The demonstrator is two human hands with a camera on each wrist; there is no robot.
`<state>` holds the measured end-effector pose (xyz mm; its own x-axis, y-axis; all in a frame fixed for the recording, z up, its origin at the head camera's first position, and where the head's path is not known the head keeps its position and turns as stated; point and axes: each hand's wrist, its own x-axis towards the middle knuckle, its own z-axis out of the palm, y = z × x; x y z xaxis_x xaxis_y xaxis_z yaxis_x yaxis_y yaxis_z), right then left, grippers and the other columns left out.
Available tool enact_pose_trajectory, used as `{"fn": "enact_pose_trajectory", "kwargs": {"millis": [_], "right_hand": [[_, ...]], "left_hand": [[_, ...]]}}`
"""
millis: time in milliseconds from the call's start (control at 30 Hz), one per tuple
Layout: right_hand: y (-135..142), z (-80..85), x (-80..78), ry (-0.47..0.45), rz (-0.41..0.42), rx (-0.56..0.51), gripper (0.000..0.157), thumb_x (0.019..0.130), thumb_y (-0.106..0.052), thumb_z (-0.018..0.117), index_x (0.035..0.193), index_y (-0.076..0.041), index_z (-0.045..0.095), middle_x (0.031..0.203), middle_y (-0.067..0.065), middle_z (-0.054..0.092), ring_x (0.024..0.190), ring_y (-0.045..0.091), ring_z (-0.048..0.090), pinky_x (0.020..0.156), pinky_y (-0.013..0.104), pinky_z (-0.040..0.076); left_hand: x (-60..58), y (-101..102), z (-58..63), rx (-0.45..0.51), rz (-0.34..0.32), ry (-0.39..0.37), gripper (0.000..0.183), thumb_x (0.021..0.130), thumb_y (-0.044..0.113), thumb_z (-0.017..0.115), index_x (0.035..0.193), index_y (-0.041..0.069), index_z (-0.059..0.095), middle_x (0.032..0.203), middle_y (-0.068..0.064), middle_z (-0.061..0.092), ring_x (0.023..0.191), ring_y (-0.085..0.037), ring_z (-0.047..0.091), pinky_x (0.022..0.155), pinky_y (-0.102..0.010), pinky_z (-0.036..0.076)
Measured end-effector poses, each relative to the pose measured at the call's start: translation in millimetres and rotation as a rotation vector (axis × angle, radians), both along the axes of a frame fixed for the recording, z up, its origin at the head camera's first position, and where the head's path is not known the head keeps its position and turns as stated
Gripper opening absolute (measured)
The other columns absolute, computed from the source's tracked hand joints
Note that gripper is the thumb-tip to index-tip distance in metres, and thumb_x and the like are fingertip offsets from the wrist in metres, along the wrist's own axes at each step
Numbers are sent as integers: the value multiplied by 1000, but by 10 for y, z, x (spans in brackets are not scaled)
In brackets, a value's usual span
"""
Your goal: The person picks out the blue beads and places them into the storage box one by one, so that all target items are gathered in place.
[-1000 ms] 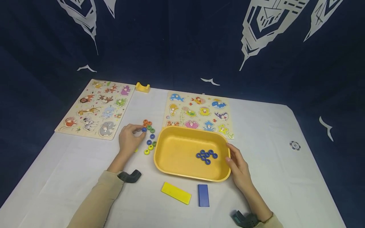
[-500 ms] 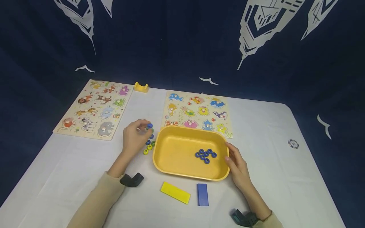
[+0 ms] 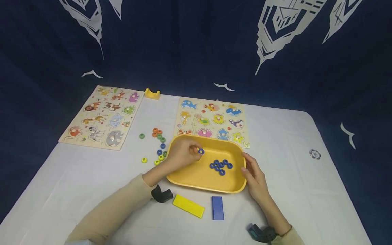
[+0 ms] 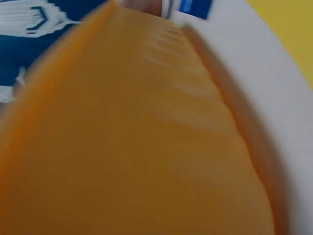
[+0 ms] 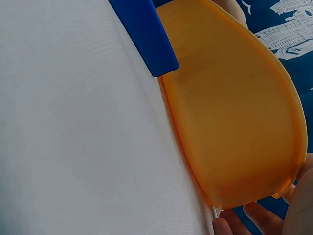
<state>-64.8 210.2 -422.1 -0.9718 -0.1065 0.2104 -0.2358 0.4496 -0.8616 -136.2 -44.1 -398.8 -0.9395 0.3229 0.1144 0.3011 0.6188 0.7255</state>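
Note:
In the head view my left hand [image 3: 183, 153] pinches a small blue ring bead [image 3: 201, 151] between thumb and fingertips, over the left half of the yellow tray [image 3: 196, 177]. Several more blue beads [image 3: 221, 165] lie grouped on the tray floor towards the right. My right hand [image 3: 256, 178] grips the tray's right end, thumb at the rim and fingers along the outside. The right wrist view has the tray wall [image 5: 234, 112] with right-hand fingers [image 5: 264, 218] against its end. Tray wall [image 4: 137, 127] fills most of the left wrist view, where the bead is hidden.
Left of the tray lie loose orange beads [image 3: 155, 130], green beads [image 3: 142, 136], blue beads [image 3: 159, 152] and yellow beads [image 3: 144, 160]. A yellow block [image 3: 188, 206] and a blue block [image 3: 217, 208] lie in front. Behind are an animal puzzle [image 3: 102, 117] and a sea-creature puzzle [image 3: 211, 119].
My left hand has picked a blue bead from the loose group and carried it right, over the tray. Green and yellow beads it covered now show. The right hand stays at the tray's end.

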Motion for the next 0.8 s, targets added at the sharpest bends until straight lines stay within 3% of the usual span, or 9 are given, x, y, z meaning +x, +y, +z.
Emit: {"fn": "enact_pose_trajectory", "kwargs": {"millis": [167, 333, 533, 667, 800], "right_hand": [[0, -8, -6, -4, 6, -3, 45, 89, -3, 46, 133, -8, 36, 138, 10, 38, 126, 27, 35, 94, 9, 30], [14, 2, -6, -3, -6, 5, 45, 89, -4, 47, 132, -9, 37, 137, 9, 39, 126, 25, 35, 95, 8, 29], [21, 14, -6, -3, -13, -3, 44, 89, -3, 46, 132, -8, 37, 137, 10, 39, 126, 19, 36, 94, 9, 30], [13, 10, -6, -7, -11, -5, 45, 89, -2, 46, 132, -8, 37, 137, 10, 38, 126, 18, 36, 94, 9, 30], [-1, 12, -6, -12, -11, 3, 45, 89, -2, 46, 133, -8, 36, 138, 10, 38, 126, 23, 35, 95, 9, 29]], "left_hand": [[-99, 153, -101, -30, -90, -131, 18, 69, 13, 71, 86, 10, 67, 62, 8, 58, 57, -5, 52, 55, -18, 44], [-130, 270, -152, -108, -159, -162, 18, 71, 14, 71, 89, 9, 68, 61, 8, 57, 57, -4, 51, 58, -18, 43], [-121, 346, -161, -170, -233, -167, 24, 72, 12, 69, 95, 8, 68, 65, 7, 59, 64, -4, 53, 65, -18, 44], [-58, 309, -127, -217, -275, -140, 35, 73, 17, 68, 107, 9, 64, 81, 7, 63, 78, -6, 55, 76, -21, 43], [78, 179, -19, -152, -218, -42, 39, 74, 22, 68, 111, 12, 62, 94, 4, 63, 87, -12, 55, 77, -26, 43]]}}
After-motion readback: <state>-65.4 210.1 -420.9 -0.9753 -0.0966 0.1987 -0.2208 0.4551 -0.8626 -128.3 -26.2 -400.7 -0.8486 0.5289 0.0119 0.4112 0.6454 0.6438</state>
